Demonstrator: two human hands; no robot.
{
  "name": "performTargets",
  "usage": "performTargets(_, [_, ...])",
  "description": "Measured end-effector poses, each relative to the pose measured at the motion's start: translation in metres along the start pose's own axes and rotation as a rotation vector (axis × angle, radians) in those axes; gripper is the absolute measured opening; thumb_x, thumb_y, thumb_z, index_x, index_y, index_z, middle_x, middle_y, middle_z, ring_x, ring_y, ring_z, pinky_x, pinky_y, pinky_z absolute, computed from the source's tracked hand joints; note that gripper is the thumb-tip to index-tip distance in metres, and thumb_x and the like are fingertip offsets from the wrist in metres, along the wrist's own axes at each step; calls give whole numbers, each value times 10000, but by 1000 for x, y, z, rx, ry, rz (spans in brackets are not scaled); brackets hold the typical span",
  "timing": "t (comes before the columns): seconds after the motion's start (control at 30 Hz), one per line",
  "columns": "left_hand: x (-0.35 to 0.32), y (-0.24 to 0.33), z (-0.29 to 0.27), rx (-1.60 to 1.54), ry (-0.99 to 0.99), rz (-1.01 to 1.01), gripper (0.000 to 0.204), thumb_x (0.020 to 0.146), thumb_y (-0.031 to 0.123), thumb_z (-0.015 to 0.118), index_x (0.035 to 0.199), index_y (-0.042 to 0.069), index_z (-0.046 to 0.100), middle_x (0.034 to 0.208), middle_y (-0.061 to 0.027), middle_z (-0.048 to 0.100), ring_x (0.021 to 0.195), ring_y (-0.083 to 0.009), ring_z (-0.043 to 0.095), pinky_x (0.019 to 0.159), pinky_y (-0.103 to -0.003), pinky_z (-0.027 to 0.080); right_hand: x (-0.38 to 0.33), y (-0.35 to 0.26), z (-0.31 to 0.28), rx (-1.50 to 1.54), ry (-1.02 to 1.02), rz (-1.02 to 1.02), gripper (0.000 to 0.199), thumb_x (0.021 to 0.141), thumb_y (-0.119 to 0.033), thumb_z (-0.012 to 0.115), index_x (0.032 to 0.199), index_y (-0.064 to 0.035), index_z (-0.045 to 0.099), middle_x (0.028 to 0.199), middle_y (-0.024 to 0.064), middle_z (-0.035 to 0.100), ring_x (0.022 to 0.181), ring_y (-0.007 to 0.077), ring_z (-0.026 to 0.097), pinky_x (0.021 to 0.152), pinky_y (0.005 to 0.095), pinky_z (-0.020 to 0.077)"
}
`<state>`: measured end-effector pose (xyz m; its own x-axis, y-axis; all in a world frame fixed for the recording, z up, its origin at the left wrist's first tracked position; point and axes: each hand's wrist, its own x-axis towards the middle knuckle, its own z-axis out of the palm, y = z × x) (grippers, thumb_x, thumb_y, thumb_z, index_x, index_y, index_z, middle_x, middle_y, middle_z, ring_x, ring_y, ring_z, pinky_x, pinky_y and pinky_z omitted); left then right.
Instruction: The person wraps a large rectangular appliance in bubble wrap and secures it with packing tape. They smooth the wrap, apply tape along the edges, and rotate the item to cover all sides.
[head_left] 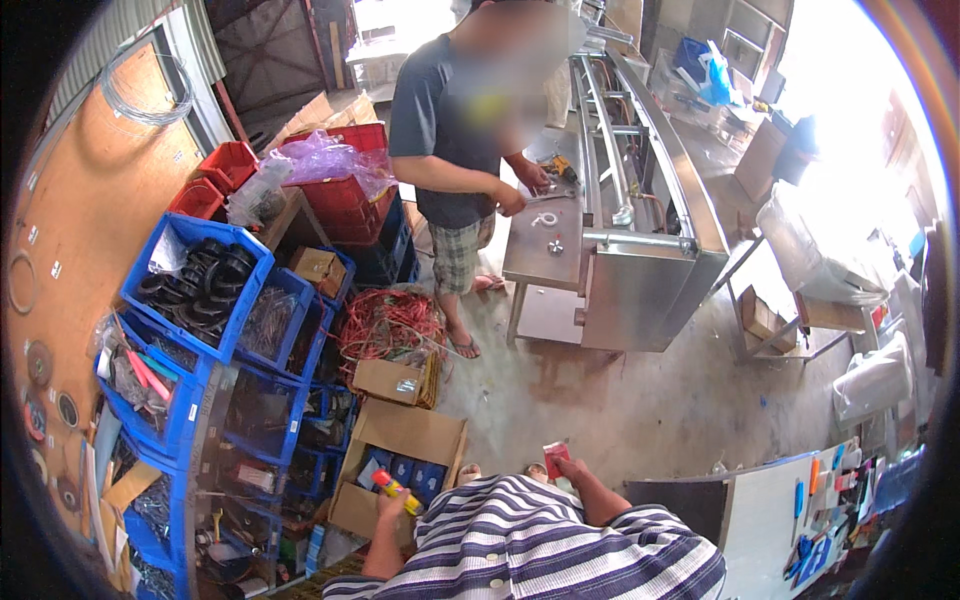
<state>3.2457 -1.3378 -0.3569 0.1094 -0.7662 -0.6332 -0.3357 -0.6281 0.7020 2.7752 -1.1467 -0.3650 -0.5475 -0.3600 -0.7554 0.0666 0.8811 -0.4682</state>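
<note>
Small red packet [556, 459] pinched in the right hand [572, 468] near the chest, yellow-and-red tube [396, 488] clasped in the left hand [393, 500] over an open cardboard box [400, 440] beside blue crates [195, 290], both picked up and not yet brought together; farther off, another person at a steel worktop [545, 250].

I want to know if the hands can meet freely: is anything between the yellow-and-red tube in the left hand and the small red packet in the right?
Nothing visible: only open air and bare floor separate the yellow-and-red tube in the left hand from the small red packet in the right hand.
</note>
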Motion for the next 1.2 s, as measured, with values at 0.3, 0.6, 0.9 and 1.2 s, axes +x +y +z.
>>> performTargets(0.3, [-5, 12, 14, 491, -77, 222, 711, 652, 450, 926, 1160, 16, 681, 1111, -202, 738, 1039, -353, 715, 915, -449, 542, -11, -62, 65, -268, -158, -120, 788, 840, -710, 687, 1003, 56, 769, 1010, 242, 751, 952, 329, 726, 838, 450, 546])
performTargets(0.6, [32, -25, -70, 253, -161, -3, 559, 717, 274, 916, 1140, 9, 664, 1026, -122, 739, 891, -294, 716, 836, -426, 556, -16, -50, 70, -27, 27, 20, 712, 860, -602, 718, 1020, 91, 746, 930, 206, 743, 854, 273, 714, 746, 403, 548])
performTargets(0.9, [33, -14, -62, 194, 43, 73, 358, 833, 252, 841, 1076, 36, 692, 968, -121, 743, 886, -262, 719, 810, -434, 555, -27, -57, 66, 182, 51, 111, 746, 840, -594, 759, 1140, 87, 716, 1106, 198, 742, 1033, 302, 706, 866, 447, 542])
performTargets(1.2, [-100, 181, -206, -246, 1449, 668, 403, 892, 275, 809, 1126, 9, 617, 1051, -155, 671, 991, -321, 652, 929, -429, 494, 27, -53, 85, -55, -375, -44, 683, 914, -623, 681, 1210, -9, 727, 1096, 122, 725, 972, 232, 671, 849, 407, 549])
